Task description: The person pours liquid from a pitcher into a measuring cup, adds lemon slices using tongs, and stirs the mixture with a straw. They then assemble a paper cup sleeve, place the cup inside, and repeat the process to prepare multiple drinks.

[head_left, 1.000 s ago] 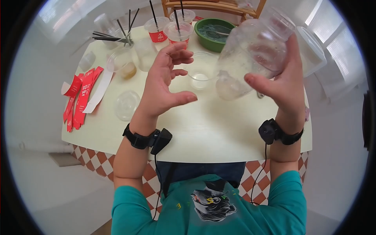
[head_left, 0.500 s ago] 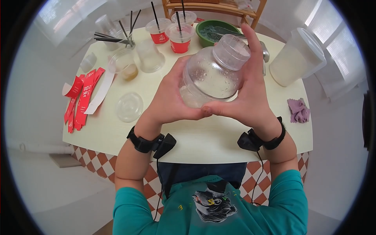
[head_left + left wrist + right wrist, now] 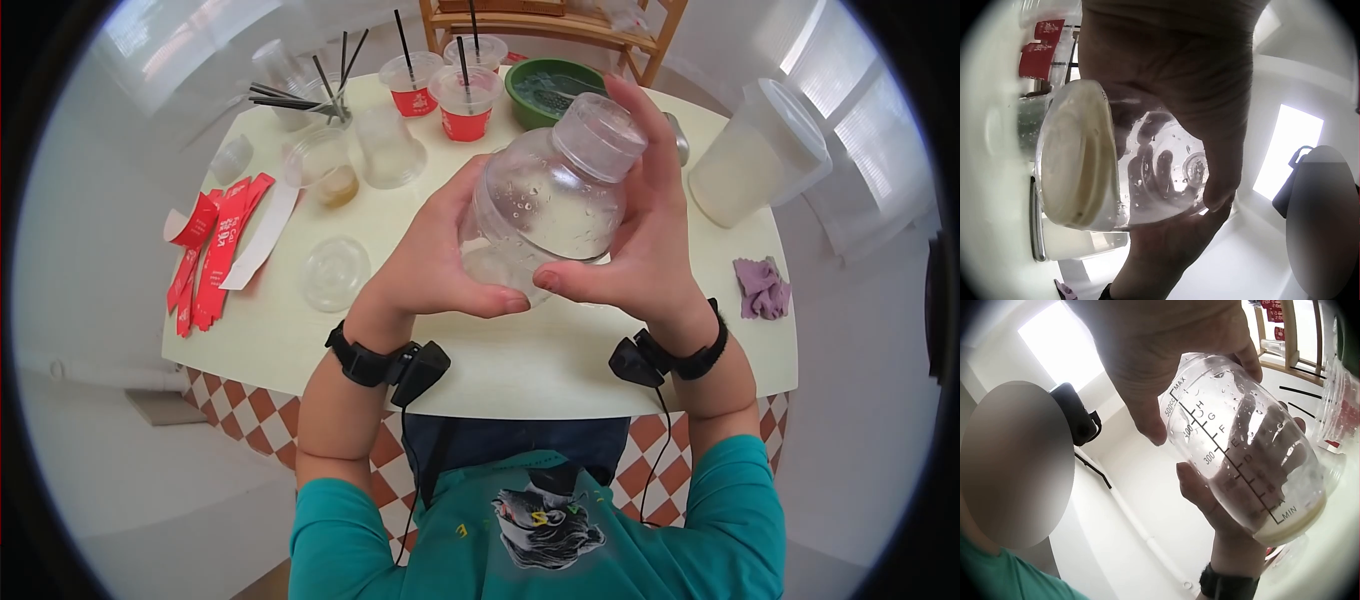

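- The left hand (image 3: pixel 425 255) and right hand (image 3: pixel 645 240) grasp opposite sides of the graduated shaker (image 3: pixel 550 205), thumbs nearest the body.
- The shaker tilts rightward, raised above the worktop (image 3: pixel 540 355).
- One second ago, the left hand was off it.

bottle (image 3: pixel 550 205) partly behind hands (image 3: pixel 650 240); wooden frame (image 3: pixel 545 22) cut off above; red strips (image 3: pixel 223 250), fine print too small.
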